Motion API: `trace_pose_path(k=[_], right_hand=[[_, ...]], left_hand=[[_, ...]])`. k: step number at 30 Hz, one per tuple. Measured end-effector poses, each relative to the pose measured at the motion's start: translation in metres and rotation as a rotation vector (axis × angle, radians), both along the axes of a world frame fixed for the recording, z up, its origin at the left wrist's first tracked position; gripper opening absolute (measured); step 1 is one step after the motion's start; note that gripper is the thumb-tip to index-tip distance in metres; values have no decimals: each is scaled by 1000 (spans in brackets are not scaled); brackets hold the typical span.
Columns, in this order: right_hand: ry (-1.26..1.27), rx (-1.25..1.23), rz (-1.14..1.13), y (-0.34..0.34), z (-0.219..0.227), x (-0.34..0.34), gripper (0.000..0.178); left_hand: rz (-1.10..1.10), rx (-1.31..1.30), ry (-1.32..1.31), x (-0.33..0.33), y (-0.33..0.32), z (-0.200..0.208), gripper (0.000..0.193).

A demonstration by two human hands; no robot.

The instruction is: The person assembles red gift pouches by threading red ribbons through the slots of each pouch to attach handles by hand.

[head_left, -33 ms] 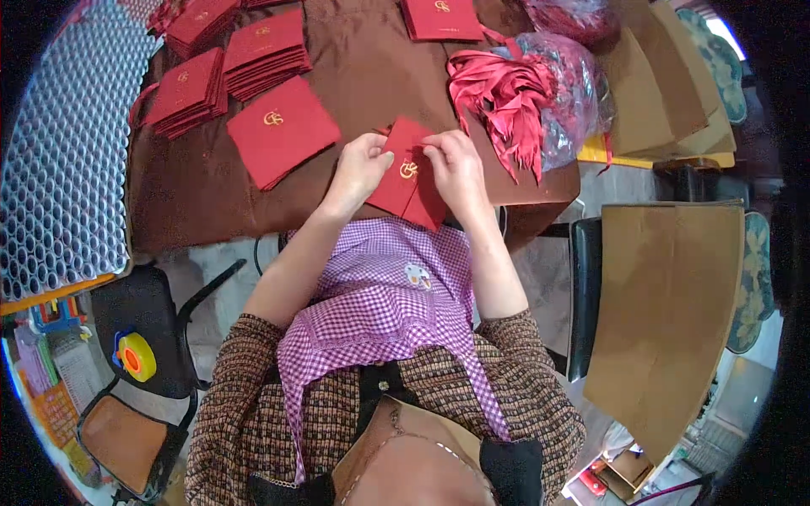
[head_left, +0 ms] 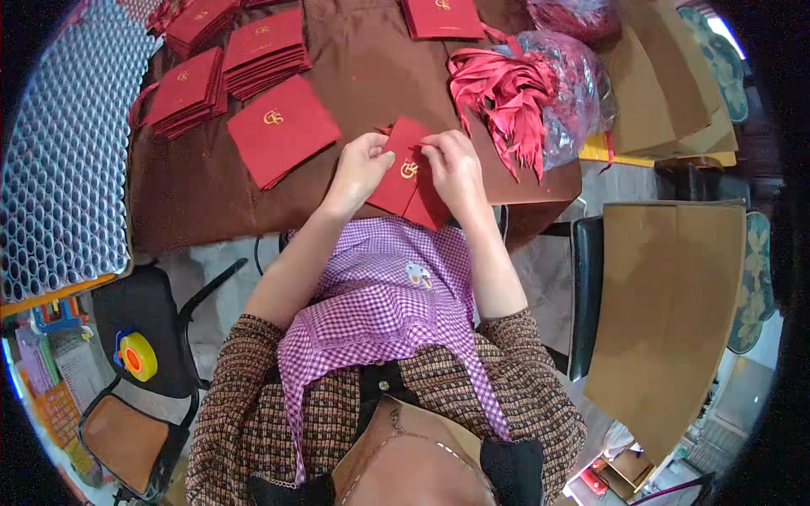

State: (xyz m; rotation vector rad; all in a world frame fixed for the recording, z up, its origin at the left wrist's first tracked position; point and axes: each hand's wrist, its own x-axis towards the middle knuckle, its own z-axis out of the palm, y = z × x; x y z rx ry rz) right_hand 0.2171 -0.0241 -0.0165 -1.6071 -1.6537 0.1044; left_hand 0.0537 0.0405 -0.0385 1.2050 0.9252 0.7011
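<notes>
At the near edge of the brown-covered table, a flat red paper piece (head_left: 392, 187) with a gold emblem is held tilted between my hands. My left hand (head_left: 361, 173) has its fingers closed on the left edge, where a bit of darker red shows behind the fingertips. Over the upper right part, my right hand (head_left: 456, 173) is pinched closed; whether a ribbon is also between those fingers is hidden. Left of my hands lies a stack of matching red paper pieces (head_left: 283, 135). A heap of red ribbons (head_left: 504, 88) spills from a clear plastic bag (head_left: 578, 105) on the right.
More red stacks (head_left: 266, 51) stand at the far left, and another red stack (head_left: 442, 18) lies at the back. A honeycomb-like grey rack (head_left: 72, 160) fills the left side. Cardboard (head_left: 662, 312) leans over a chair at right. A yellow tape roll (head_left: 137, 357) rests on a black chair.
</notes>
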Motion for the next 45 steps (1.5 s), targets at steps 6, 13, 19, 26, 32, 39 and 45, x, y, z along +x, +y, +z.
trace_pose_path(k=[6, 13, 19, 26, 32, 39, 45], right_hand=[[0, 38, -44, 5, -10, -11, 10], [-120, 12, -77, 3, -12, -17, 7], [-169, 55, -65, 3, -19, -19, 9], [-161, 50, -54, 5, -21, -21, 10], [-199, 50, -57, 6, -19, -25, 11], [-394, 92, -80, 7, -25, -35, 12], [-218, 81, -93, 9, -29, -41, 11]], left_hand=[[-12, -42, -32, 0, -5, 7, 27], [2, 11, 43, -2, -3, -3, 33], [-29, -74, -47, -6, 0, -16, 35], [-96, -86, -67, -9, 4, -17, 39], [-37, -76, -37, -8, 3, -29, 43], [-49, -50, 51, -10, 2, -11, 41], [-68, -89, 16, -13, 2, -16, 40]])
